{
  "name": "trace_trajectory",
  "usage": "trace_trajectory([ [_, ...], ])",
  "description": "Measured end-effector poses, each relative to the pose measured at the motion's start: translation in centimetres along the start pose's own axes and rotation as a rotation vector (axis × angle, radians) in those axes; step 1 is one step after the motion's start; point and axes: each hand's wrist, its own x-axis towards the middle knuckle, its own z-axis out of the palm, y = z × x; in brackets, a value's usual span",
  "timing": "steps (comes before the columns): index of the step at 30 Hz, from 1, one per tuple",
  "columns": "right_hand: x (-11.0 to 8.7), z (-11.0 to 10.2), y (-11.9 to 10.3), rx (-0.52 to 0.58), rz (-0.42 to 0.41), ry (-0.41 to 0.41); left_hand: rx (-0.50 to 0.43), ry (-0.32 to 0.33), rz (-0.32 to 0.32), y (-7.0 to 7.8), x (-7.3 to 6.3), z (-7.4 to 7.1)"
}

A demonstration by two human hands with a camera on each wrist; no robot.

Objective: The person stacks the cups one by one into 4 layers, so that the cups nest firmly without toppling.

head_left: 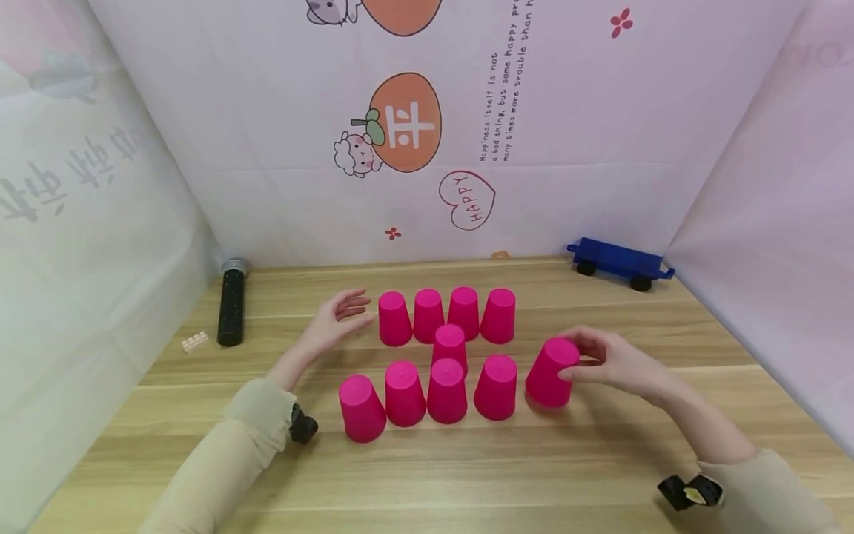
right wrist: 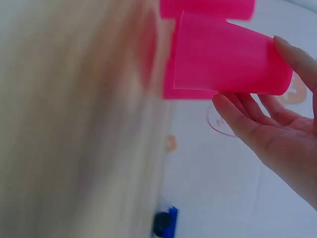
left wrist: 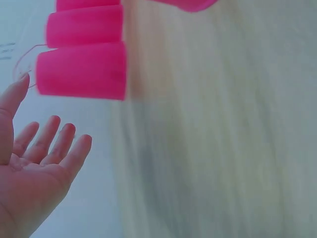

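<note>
My right hand (head_left: pixel 610 361) grips an upside-down pink plastic cup (head_left: pixel 552 372) at the right end of the front row, thumb on one side and fingers on the other. In the right wrist view that cup (right wrist: pixel 228 57) leans slightly, its rim close over the table. My left hand (head_left: pixel 336 320) hovers with loose fingers just left of the back row's leftmost cup (head_left: pixel 395 319), holding nothing; the left wrist view shows its palm (left wrist: pixel 34 183) turned up beside the cups. Several more upside-down pink cups stand in the front row, and one middle cup (head_left: pixel 449 345) stands between the rows.
A black microphone-like stick (head_left: pixel 231 308) and a small pale toy brick (head_left: pixel 195 341) lie at the left of the wooden table (head_left: pixel 427 482). A blue toy wagon (head_left: pixel 620 261) is at the back right. Printed white sheets (head_left: pixel 267 185) enclose the back and sides.
</note>
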Motion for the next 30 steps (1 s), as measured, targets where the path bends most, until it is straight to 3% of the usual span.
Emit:
trace_trajectory([
  [8, 1.5, -3.5, -2.3, -0.028, 0.054, 0.127, 0.07, 0.082, 0.07, 2.4, -3.4, -3.1],
  [13, 3.5, -4.6, -3.7, -0.052, 0.052, 0.208, 0.227, 0.121, 0.14, 3.2, -5.8, -3.8],
  [18, 6.1, -4.1, -4.7, -0.06, 0.082, 0.275, 0.324, 0.15, 0.135, 3.6, -8.6, -3.2],
  [22, 8.3, -3.2, -5.0, -0.046, 0.073, 0.324, 0.33, 0.109, 0.101, 4.2, -10.5, -2.2],
  [30, 11.8, -1.2, -4.8, -0.003, 0.017, 0.355, 0.315, 0.061, 0.087, 4.8, -12.2, -0.4],
])
